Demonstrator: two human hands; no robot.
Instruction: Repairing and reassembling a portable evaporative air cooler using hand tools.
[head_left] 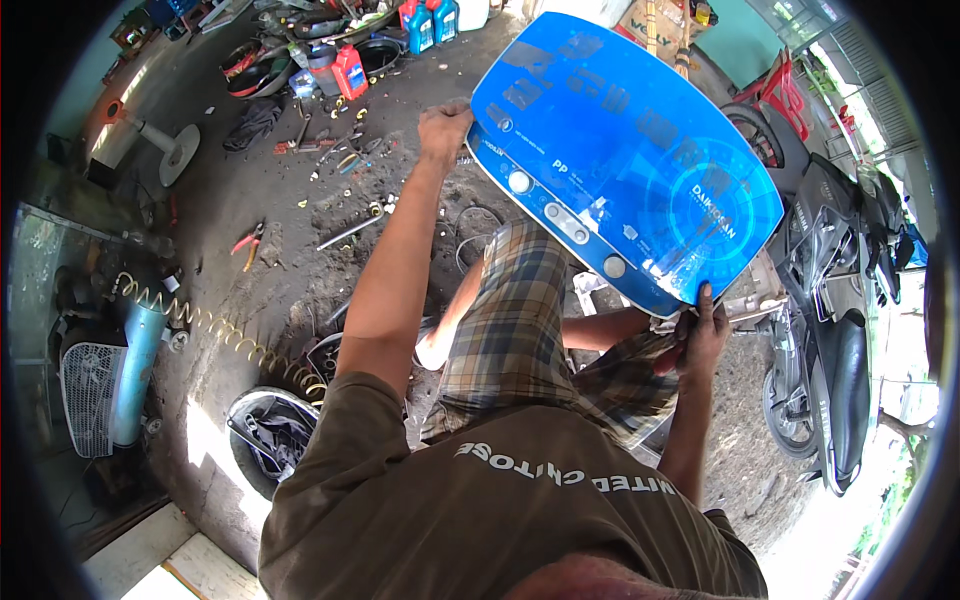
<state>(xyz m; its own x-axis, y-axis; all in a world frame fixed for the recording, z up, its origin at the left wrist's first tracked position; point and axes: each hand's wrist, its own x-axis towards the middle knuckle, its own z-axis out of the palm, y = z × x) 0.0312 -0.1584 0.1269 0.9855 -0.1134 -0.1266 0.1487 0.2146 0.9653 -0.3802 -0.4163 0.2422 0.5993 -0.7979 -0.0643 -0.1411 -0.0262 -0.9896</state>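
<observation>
A large blue appliance panel with rounded corners is held up in front of me, tilted. Its glossy face has worn grey patches, printed markings, and several round white knobs or buttons along the near edge. My left hand is closed on its left end, arm stretched forward. At the near right corner my right hand grips it, one finger lying on the blue face and the rest beneath. The panel's underside is hidden. Below it, a pale part shows only partly beside my legs.
Tools and small parts litter the dark floor, among them red-handled pliers and a metal bar. A coiled air hose runs from a blue cylinder towards a round bin. Oil bottles stand far left; a motorbike stands right.
</observation>
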